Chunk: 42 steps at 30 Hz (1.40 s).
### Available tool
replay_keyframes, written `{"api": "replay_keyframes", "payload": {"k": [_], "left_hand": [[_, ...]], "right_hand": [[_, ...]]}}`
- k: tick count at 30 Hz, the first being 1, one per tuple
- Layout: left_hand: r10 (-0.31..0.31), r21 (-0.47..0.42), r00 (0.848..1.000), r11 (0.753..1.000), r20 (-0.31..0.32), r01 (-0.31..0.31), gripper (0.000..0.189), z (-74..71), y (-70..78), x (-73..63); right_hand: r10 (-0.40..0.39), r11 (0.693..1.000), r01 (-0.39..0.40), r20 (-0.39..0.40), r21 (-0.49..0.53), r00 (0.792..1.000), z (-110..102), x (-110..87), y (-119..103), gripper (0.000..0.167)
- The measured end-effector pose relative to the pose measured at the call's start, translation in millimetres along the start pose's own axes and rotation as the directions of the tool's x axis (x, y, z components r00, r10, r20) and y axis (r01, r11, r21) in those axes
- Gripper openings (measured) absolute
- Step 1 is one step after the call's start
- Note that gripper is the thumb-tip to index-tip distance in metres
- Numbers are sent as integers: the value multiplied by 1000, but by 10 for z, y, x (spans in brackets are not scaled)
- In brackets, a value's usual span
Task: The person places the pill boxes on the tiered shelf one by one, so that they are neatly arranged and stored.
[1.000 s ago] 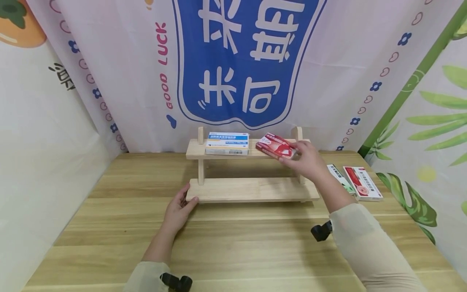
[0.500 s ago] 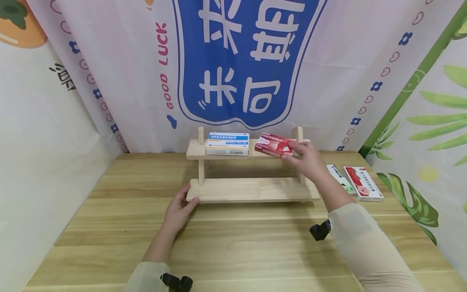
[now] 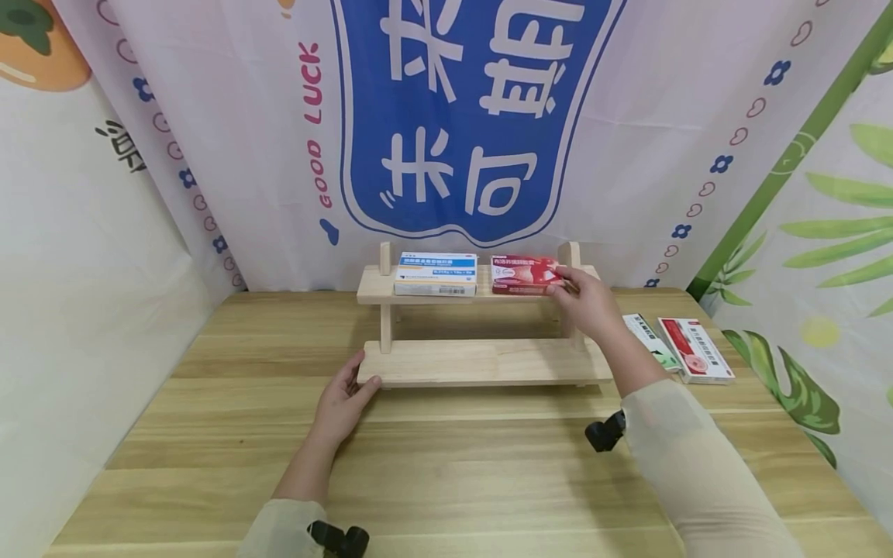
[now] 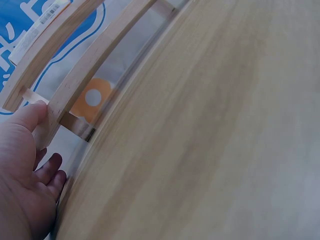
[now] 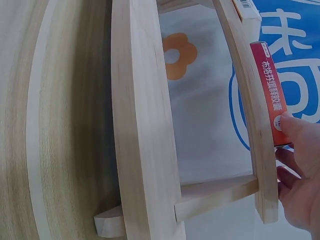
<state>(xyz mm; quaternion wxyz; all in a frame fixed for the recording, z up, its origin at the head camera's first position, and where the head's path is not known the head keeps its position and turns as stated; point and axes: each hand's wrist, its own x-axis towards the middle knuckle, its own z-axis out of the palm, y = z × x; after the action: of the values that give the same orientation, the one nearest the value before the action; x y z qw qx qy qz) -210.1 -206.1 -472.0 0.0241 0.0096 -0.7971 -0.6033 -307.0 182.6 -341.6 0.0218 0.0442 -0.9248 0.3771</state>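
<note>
A two-tier wooden display shelf (image 3: 481,363) stands on the table. My left hand (image 3: 339,404) grips the left end of its lower board, thumb on the front edge; in the left wrist view the other fingers of that hand (image 4: 25,170) curl behind and below the board. On the upper board a red medicine box (image 3: 523,273) lies flat, its long side along the front edge. My right hand (image 3: 589,306) pinches the box's right end between thumb and fingers, also seen in the right wrist view. Left of it, a small gap away, lies a blue-and-white medicine box (image 3: 436,274).
Right of the shelf, a white-and-red medicine box (image 3: 695,350) and a white-and-green box (image 3: 652,341) lie on the wooden table (image 3: 446,473). A printed curtain (image 3: 265,155) hangs close behind the shelf.
My right hand has turned the red medicine box from a slant to straight along the upper board, beside the blue-and-white one. The left hand has stayed on the shelf's end.
</note>
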Motion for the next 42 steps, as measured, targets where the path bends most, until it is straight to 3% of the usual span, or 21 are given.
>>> {"api": "replay_keyframes", "payload": {"k": [9,14,21,33,42], "left_hand": [[4,-11,1000,1000,3,-4,69,10,-12,26],[5,-9,1000,1000,-1,-5,69,5,8,34],[2,-3,1000,1000,-5,-2,70,-9,18,20],[4,-21,1000,1000,6,-4,68,-3,24,4],[-7,-29,1000,1000,8,8,68,2,27,5]], "right_hand": [[26,998,-26,5,51,1000,-28,-6,27,63],[39,996,-39,2,77,999,-101,-77,96,73],[71,995,-69,-26,73,997,-242,-189,226,74],[54,998,-57,-116,-20,992,-410,-424,578,73],[147,988,-152,-122,-34,982,-443,-548,954,81]]}}
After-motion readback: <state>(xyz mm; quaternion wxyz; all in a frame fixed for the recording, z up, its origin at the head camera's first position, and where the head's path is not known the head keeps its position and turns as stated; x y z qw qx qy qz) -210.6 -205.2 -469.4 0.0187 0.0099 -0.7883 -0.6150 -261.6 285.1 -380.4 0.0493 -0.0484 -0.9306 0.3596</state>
